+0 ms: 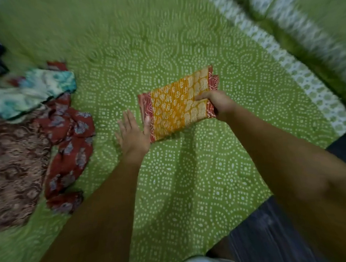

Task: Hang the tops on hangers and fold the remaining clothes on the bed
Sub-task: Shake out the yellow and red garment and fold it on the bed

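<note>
A green bed sheet [191,180] with white dots fills the frame, with a white-patterned border in the upper right and a dark floor at the lower right. In the middle lies a folded yellow cloth [176,106] with red edges, its long side running from lower left up to upper right; the right hand [217,103] grips its right end with curled fingers, and the left hand [135,131] lies flat and wide with the thumb touching its left end. More clothes wait in a pile [36,129] at the left edge, nearer the left hand, so I think they come next.
</note>
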A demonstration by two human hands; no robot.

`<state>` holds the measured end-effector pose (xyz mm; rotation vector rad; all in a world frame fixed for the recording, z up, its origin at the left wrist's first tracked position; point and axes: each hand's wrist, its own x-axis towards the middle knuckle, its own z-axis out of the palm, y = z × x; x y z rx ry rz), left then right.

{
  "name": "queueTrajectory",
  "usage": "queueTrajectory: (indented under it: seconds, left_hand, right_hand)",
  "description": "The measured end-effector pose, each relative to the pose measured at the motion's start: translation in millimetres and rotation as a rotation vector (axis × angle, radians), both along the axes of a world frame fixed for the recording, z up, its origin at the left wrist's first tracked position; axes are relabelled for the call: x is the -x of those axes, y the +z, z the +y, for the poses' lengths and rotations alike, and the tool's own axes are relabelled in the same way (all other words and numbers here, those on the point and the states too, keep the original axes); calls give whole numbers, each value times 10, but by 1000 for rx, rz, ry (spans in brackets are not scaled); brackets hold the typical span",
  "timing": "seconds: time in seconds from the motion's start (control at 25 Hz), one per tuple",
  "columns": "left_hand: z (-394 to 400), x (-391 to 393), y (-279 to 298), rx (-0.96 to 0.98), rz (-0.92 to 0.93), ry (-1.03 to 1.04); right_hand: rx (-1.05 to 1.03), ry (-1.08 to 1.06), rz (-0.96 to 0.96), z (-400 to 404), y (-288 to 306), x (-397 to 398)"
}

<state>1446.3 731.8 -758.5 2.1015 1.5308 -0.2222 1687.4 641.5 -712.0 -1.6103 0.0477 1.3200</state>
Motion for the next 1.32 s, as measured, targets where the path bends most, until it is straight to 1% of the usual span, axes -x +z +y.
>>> queueTrajectory:
  seconds: [0.08, 0.12, 0.2, 0.28, 0.36, 0.4, 0.48, 0.6, 0.64, 0.72, 0.8, 0.92, 1.0, 1.08, 1.16, 1.32]
  left_hand:
    - [-73, -30, 581, 142, -105, 185]
    - [-119, -71, 940, 236, -188, 306]
    - [-266, -133, 1525, 460, -425, 537]
    - [-533, -159, 2022, 730, -616, 681]
    - [-812, -280, 2469, 981, -737, 646]
    - [-976, -399, 2718, 1049, -777, 610]
    - [-1221, -735, 3143, 1091, -815, 497]
    - [-1673, -1519, 3702, 1226, -1002, 235]
    - [-1886, -1816, 3859, 1251, -986, 149]
    - [-2435, -2401, 4122, 1206, -900, -5]
    - [-3097, -2948, 4267, 1161, -824, -149]
    - [-4083, -3654, 4374, 1166, -724, -316]
    - [-4758, -4065, 4410, 1199, -635, -451]
    - [-5393, -4455, 4424, 1204, -543, -560]
    - [-5999, -4852, 4387, 1182, -491, -689]
    - [-7230, -5644, 4292, 1175, -387, -972]
  right_hand:
    - [-106, 2, -4, 160, 747, 186]
    - [-129, 15, -26, 197, 1137, 266]
    - [-154, 84, -77, 113, 1881, 353]
    - [-215, 138, -93, -188, 2616, 349]
    - [-298, 105, -84, -647, 3252, 218]
    - [-338, 62, -79, -982, 3530, 121]
    - [-385, -42, -68, -1686, 3878, -135]
    - [-411, -201, -96, -2873, 4114, -553]
    - [-423, -260, -108, -3276, 4142, -686]
    - [-449, -389, -127, -4080, 4144, -936]
    - [-449, -546, -168, -4918, 4083, -1140]
    - [-415, -760, -204, -6075, 3988, -1369]
    - [-385, -865, -198, -6792, 3969, -1467]
    - [-306, -940, -234, -7370, 4030, -1527]
    - [-195, -1015, -306, -7869, 4059, -1590]
    - [-28, -1241, -425, -8828, 3938, -1763]
